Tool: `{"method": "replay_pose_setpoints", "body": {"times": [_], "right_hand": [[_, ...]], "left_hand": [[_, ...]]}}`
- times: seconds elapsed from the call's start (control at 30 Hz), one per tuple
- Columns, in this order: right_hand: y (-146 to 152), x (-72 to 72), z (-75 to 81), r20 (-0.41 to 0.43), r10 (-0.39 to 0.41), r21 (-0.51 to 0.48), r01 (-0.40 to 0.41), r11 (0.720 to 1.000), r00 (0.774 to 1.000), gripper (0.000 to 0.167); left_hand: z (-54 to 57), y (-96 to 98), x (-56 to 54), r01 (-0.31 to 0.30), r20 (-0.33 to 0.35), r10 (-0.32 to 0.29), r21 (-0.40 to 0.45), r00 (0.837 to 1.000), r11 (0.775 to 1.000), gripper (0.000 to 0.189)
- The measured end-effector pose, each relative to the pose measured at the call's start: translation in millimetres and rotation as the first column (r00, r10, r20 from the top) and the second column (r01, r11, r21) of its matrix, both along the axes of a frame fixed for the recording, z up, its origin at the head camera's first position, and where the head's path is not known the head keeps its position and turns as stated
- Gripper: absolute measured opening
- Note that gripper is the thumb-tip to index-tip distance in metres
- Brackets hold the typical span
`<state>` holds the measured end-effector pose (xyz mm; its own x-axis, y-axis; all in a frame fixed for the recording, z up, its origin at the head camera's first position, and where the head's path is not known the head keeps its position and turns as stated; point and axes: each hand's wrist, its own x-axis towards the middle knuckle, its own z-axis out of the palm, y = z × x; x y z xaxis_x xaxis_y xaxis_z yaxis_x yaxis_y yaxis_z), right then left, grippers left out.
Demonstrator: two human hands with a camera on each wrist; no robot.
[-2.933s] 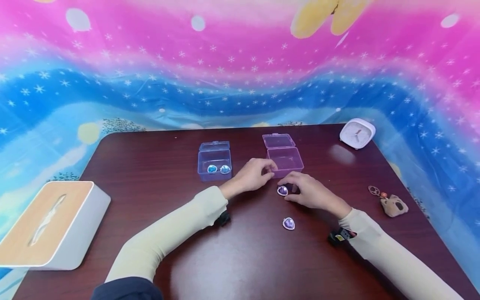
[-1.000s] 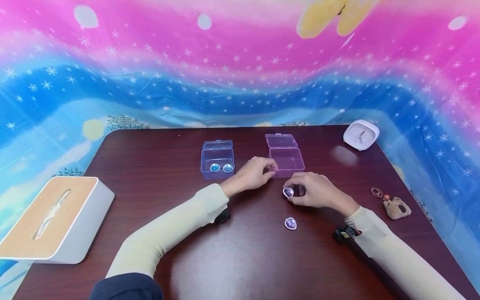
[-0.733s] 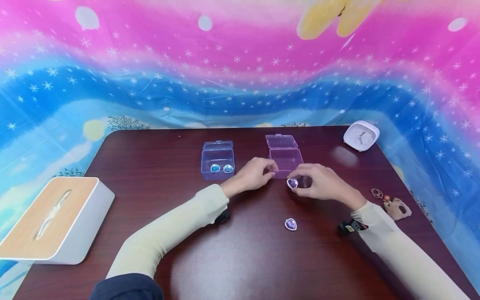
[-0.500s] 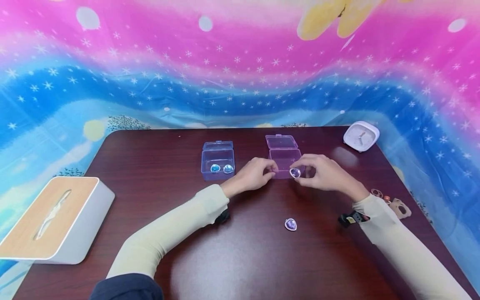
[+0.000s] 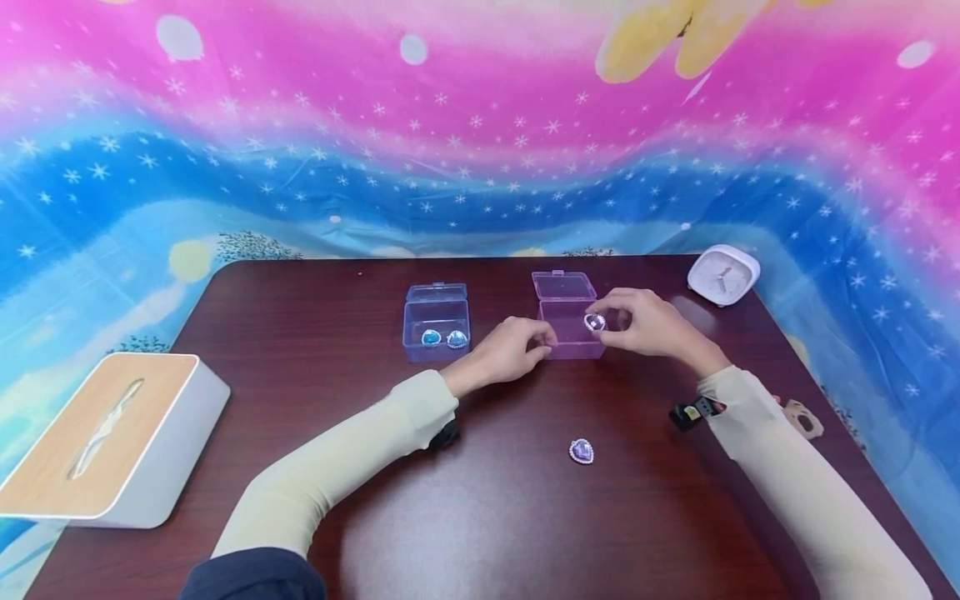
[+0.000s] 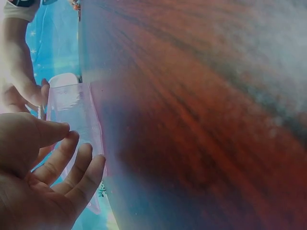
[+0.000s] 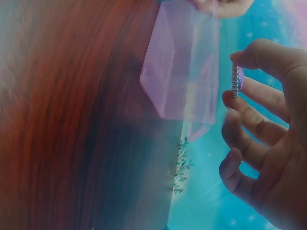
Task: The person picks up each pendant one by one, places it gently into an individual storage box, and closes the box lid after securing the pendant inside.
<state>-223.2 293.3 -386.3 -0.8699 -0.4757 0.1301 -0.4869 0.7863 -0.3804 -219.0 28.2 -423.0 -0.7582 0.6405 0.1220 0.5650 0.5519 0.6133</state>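
A silver-edged, heart-shaped purple gem (image 5: pixel 594 322) is now off the dark wooden desk (image 5: pixel 465 475), pinched by the right hand (image 5: pixel 651 323) above the open translucent pink box (image 5: pixel 573 351), leaving one matching gem (image 5: pixel 581 451) behind. The left hand (image 5: pixel 508 349) touches the box's left side; its grip is unclear.

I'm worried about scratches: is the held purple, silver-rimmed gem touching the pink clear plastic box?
Apart. The right wrist view shows a strip of blue backdrop between the held gem and the box.
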Motion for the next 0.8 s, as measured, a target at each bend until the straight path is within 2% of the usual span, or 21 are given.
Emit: {"method": "replay_pose_setpoints", "body": {"times": [0.17, 0.4, 0.8], "right_hand": [[3, -8.7, -3.2, 0.017, 0.014, -0.015, -0.014, 1.0, 1.0, 0.033], [1, -15.7, -9.9, 0.019, 0.082, -0.058, -0.081, 0.995, 0.996, 0.03], [-2, -24.7, -16.5, 0.014, 0.098, -0.011, -0.098, 0.995, 0.995, 0.029]], "left_hand": [[-1.0, 0.0, 0.1, 0.003, 0.0, -0.003, 0.0, 1.0, 1.0, 0.014], [-1.2, -0.2, -1.2, 0.005, -0.013, -0.005, 0.001, 1.0, 1.0, 0.013], [-1.8, 0.4, -1.1, 0.008, -0.014, -0.009, -0.007, 1.0, 1.0, 0.014]]}}
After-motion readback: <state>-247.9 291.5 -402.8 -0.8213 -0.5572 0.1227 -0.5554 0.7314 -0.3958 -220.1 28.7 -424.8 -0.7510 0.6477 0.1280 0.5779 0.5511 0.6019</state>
